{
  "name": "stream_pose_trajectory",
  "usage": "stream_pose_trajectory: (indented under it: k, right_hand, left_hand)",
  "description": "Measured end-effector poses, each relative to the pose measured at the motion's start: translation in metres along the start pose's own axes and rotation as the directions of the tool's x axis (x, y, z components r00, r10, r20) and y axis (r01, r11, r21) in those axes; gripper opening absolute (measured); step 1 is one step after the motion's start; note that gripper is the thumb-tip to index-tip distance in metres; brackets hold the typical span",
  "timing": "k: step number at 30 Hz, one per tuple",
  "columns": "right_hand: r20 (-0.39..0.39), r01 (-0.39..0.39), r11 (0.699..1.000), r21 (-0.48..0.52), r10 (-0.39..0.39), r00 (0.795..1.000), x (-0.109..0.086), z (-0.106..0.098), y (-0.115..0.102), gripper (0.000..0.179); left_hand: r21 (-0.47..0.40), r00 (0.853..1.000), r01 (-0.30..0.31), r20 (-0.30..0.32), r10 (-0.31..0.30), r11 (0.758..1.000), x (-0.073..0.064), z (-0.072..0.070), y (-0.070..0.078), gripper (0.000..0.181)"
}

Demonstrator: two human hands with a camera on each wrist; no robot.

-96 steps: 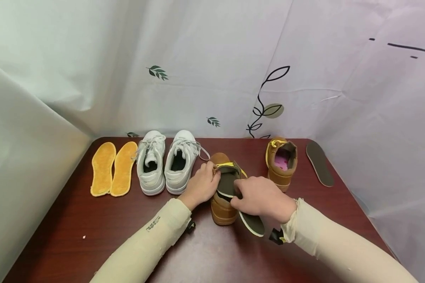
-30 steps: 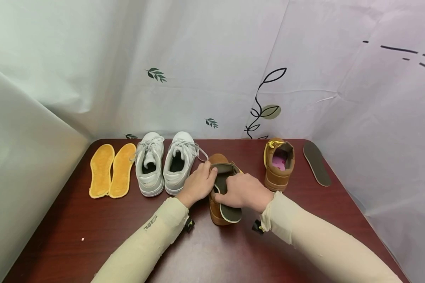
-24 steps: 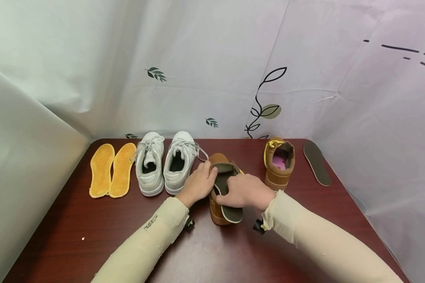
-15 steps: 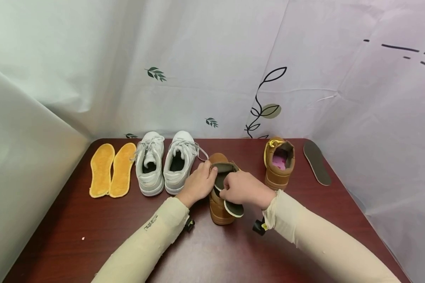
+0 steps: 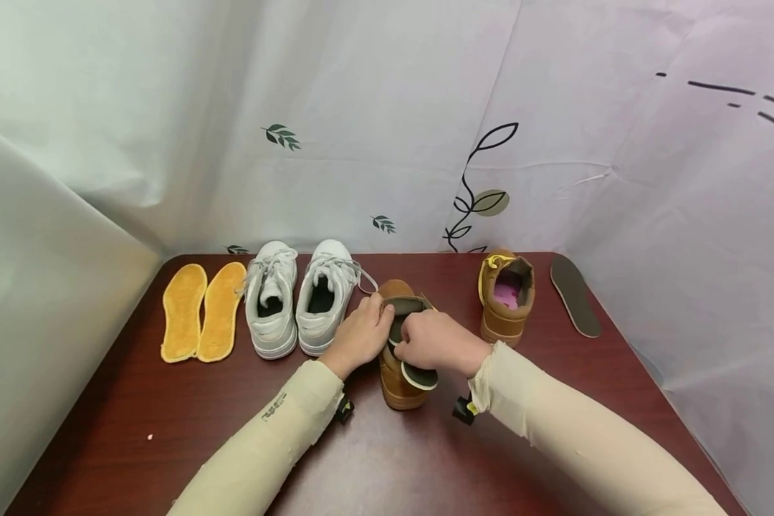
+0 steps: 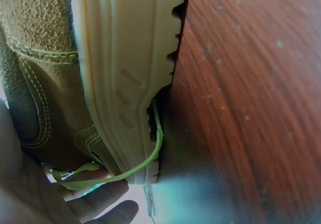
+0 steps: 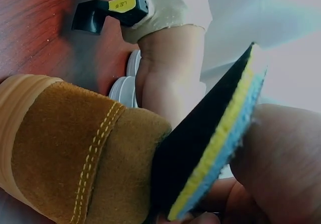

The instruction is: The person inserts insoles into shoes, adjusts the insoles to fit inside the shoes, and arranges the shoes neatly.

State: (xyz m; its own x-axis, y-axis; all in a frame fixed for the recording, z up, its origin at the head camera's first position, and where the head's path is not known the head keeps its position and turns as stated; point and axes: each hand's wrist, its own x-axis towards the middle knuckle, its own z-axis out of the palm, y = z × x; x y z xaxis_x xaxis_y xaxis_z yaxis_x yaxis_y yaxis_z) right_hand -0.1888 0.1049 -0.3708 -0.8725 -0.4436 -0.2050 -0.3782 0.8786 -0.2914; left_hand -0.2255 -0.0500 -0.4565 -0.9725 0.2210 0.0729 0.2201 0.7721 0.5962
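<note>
Seen from the worked brown shoe (image 5: 403, 387) mid-table, two orange insoles (image 5: 201, 312) lie between nine and ten o'clock, and white sneakers (image 5: 297, 308) stand at ten, their insides too dark to read. The left hand (image 5: 360, 338) grips the shoe's upper at ten o'clock; its fingertips, hidden from the head, show in the left wrist view beside a yellowish lace (image 6: 125, 175). The right hand (image 5: 440, 344), at three, pinches a dark insole (image 5: 419, 378) partly inside the opening, its heel jutting toward five, its front concealed; only the right wrist view reveals its yellow-and-blue edge. A second brown shoe (image 5: 506, 304) stands at two, its pink lining partly visible; a loose dark sole (image 5: 575, 296) lies just past it.
</note>
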Motion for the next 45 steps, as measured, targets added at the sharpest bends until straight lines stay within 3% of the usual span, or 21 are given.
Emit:
stream_pose_trajectory:
  k: [14,24,28,33,38,45]
  right_hand:
    - [0.035,-0.053,0.997,-0.053,0.055,0.998,0.016,0.002,0.002,0.036]
    - [0.035,-0.050,0.995,-0.090,0.053,0.998,0.027,0.005,0.004,0.035]
    - [0.001,-0.048,0.995,-0.086,0.048,0.999,0.024,0.008,0.006,0.033]
    - [-0.038,-0.043,0.987,-0.158,0.037,0.999,0.013,0.009,0.004,0.039]
    - [0.013,-0.058,0.976,-0.208,0.062,0.998,0.001,0.005,-0.001,0.049]
    - [0.018,-0.060,0.980,-0.192,0.064,0.998,-0.004,0.005,-0.002,0.043]
  left_hand:
    - [0.007,1.000,-0.001,-0.003,0.001,1.000,0.000,0.001,-0.001,0.033]
    - [0.006,1.000,-0.002,-0.007,0.002,1.000,0.001,0.001,-0.002,0.033]
    - [0.006,1.000,0.003,-0.003,-0.003,1.000,0.000,0.000,-0.001,0.033]
    - [0.011,1.000,-0.004,-0.002,0.004,1.000,-0.001,0.000,0.000,0.033]
    - [0.011,1.000,-0.003,-0.003,0.003,1.000,0.000,-0.002,0.001,0.034]
    - [0.010,1.000,0.002,-0.003,-0.002,1.000,-0.001,-0.001,0.001,0.034]
